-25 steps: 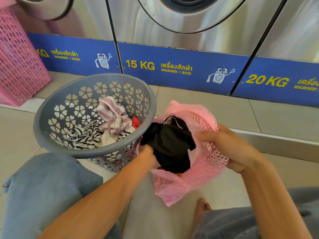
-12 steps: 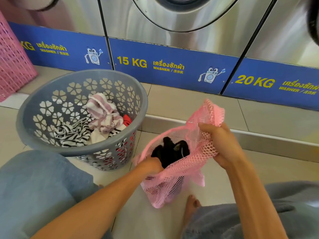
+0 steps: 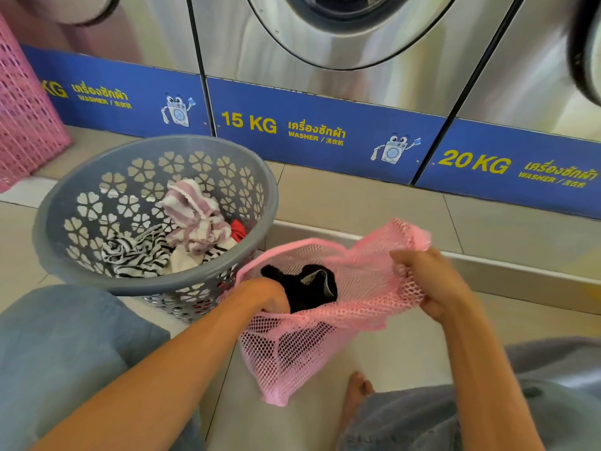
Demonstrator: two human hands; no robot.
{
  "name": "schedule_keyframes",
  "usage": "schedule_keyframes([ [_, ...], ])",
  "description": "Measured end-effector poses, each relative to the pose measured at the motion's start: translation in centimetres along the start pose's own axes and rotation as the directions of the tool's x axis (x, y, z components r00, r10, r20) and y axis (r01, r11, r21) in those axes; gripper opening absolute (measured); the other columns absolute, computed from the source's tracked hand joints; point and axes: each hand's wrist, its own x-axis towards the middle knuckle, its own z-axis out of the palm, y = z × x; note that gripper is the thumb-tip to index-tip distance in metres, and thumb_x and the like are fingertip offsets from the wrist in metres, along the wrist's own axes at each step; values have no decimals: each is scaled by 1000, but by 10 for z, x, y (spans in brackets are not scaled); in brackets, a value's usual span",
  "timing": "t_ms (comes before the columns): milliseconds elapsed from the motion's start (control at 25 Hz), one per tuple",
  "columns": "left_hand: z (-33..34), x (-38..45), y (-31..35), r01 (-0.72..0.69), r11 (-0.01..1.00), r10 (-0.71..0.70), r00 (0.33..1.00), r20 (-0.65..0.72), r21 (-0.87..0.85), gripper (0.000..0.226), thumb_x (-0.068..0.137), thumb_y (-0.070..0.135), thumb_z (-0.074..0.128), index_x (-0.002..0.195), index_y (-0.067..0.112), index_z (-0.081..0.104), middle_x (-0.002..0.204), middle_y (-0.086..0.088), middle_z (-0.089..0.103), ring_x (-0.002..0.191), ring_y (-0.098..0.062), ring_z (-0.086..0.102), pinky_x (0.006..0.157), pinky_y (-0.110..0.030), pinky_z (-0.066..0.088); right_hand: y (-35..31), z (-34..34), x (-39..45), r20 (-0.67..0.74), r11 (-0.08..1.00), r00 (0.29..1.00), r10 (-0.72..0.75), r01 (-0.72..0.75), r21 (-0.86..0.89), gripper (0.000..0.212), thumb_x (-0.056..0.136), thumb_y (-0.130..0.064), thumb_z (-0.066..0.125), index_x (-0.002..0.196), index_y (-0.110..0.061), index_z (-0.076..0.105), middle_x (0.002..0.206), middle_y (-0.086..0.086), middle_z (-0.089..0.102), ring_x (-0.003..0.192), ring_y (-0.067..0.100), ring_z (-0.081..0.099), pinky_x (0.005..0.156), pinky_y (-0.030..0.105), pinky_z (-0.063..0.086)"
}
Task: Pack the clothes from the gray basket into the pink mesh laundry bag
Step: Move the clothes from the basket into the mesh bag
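The left hand (image 3: pixel 266 296) is reaching into the mouth of the pink mesh laundry bag (image 3: pixel 325 336), its fingers hidden behind a black garment (image 3: pixel 299 288), so I cannot tell whether they are gripping. The right hand (image 3: pixel 429 284) is clutching a bunched fold of the bag's rim. That one-sided grip is leaving the near edge sagging; the black piece could be spilling back out, or catching on the mesh. The gray basket (image 3: pixel 65 255) is sitting just left of the bag, holding a striped pink towel (image 3: pixel 192 209), a black-and-white striped top (image 3: pixel 136 252) and something red (image 3: pixel 237 227). Everything is resting on a pale tiled floor (image 3: pixel 357 203), before steel washers (image 3: pixel 341 43) with blue panels; a pink crate (image 3: pixel 22 125) is standing far left.
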Motion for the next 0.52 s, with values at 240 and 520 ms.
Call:
schedule_keyframes([
  [240, 14, -7, -8, 10, 985, -26, 995, 92, 169, 51, 92, 34, 61, 136, 9, 54, 135, -9, 58, 123, -28, 56, 104, -39, 48, 20, 31, 10, 93, 984, 994, 58, -41, -172, 17, 98, -2, 51, 112, -7, 60, 80, 11, 66, 61, 21, 61, 55, 29, 47],
  [520, -8, -16, -3, -104, 994, 102, 991, -88, -19, 60, 83, 53, 66, 128, 14, 60, 128, -5, 62, 105, -26, 60, 87, -34, 51, 18, 56, 6, 184, 993, 981, 55, -35, -109, 19, 97, 1, 51, 111, -7, 61, 92, 21, 64, 78, 31, 62, 70, 41, 49],
])
